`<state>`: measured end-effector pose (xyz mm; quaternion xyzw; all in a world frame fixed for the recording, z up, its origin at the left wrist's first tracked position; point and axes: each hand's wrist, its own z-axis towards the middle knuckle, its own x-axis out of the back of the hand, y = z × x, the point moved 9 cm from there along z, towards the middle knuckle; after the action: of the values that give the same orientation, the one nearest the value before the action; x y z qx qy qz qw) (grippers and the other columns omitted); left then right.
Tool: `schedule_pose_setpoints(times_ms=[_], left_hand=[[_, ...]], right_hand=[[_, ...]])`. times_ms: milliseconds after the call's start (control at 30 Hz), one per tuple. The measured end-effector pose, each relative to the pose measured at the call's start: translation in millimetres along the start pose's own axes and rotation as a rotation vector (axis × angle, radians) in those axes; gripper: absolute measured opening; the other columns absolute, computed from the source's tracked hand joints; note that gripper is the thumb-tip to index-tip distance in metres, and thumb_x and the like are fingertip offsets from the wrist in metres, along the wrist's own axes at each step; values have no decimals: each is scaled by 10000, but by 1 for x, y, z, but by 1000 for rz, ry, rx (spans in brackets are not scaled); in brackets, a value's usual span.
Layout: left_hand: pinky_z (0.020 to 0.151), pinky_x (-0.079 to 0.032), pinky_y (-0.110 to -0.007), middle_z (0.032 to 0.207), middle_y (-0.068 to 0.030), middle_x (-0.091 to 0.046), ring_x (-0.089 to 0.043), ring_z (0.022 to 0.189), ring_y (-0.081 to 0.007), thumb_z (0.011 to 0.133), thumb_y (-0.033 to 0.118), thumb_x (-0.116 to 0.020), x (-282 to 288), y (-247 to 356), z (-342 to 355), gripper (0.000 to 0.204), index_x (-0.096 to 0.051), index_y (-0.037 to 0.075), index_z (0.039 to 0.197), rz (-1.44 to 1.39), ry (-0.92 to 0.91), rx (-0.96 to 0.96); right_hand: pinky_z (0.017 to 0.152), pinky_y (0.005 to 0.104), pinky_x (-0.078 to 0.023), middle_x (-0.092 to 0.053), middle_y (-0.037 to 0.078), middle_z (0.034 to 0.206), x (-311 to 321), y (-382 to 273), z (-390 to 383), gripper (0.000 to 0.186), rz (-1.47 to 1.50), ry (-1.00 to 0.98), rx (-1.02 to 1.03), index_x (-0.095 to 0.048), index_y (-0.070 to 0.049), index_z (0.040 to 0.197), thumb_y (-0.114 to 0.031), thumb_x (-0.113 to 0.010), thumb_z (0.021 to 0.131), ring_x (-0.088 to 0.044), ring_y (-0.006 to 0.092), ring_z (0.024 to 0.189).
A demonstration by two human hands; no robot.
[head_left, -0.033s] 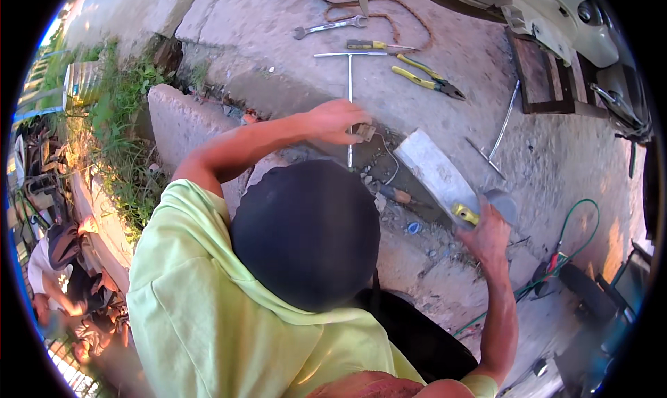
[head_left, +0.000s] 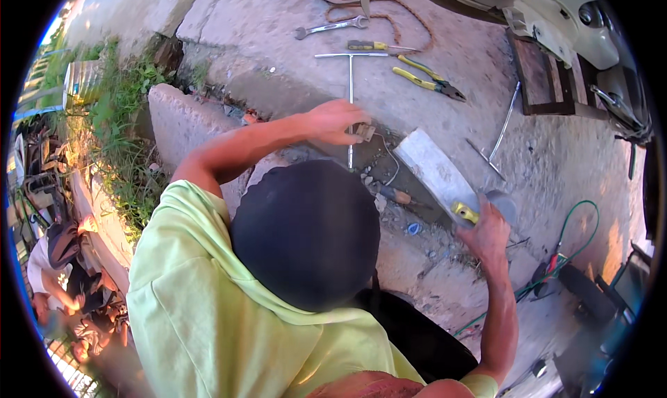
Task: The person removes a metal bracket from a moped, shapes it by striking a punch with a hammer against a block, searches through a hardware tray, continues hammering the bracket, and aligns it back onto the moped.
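Note:
My left hand [head_left: 338, 122] reaches across the T-handle wrench [head_left: 351, 85], its fingers closed on a small brownish block [head_left: 365, 131]. A thin pale wire [head_left: 394, 155] curves down beside that block. Lower right, my right hand [head_left: 488, 231] grips a short yellow handle [head_left: 465, 213]; the rest of that tool is hidden. The handle lies over the near end of a pale, flat rectangular slab [head_left: 434, 169]. Between my hands, a screwdriver with a worn brown handle [head_left: 394, 192] rests on the dirt. A grey round piece [head_left: 503, 205] sits behind my right hand.
On the concrete beyond lie an open-end wrench [head_left: 330, 27], a yellow screwdriver [head_left: 368, 45], yellow-handled pliers [head_left: 429, 83] and another T-handle [head_left: 497, 137]. A wooden crate [head_left: 552, 85] stands under a vehicle part at upper right. A green cable [head_left: 596, 217] loops at right. Another person sits far left.

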<state>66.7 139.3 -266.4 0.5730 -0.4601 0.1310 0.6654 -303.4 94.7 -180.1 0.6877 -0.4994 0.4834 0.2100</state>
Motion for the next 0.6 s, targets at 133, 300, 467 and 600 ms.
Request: schedule_pose_setpoints(times_ms=[133,300,467,600], left_hand=[[904,-541,-427,1085,-168,-701,-681,1014,-328,867,304,-742,11,-37,-17,437,-654,70,1225,-267,156,250],[946,-544,-371,1148,-148,-722,-699,1052,-251,868,272,-768,38,-45,-27,484,-649,60,1288,-368,321,452],[927,-539,-373,1130,-135,-719,-687,1025,-238,864,171,-764,40,-18,-3,481,-625,35,1304,-337,334,313],[968,-505,-423,1151,-149,-688,-656,1072,-308,837,196,-768,41,0,20,478,-637,54,1274,-26,276,238]], right_hand=[[896,493,-546,-697,238,1120,-3,-17,37,767,-29,-19,20,-577,-45,1324,-293,-834,646,-682,404,1043],[914,492,-552,-696,209,1154,-1,-58,90,720,-102,19,149,-585,-38,1306,-294,-805,670,-681,381,1079],[929,487,-546,-692,195,1162,-22,-62,126,645,-17,46,86,-595,-68,1304,-230,-775,706,-675,385,1087],[928,478,-545,-694,179,1170,-20,-51,111,574,138,68,83,-609,-82,1291,-230,-758,757,-674,389,1085]])
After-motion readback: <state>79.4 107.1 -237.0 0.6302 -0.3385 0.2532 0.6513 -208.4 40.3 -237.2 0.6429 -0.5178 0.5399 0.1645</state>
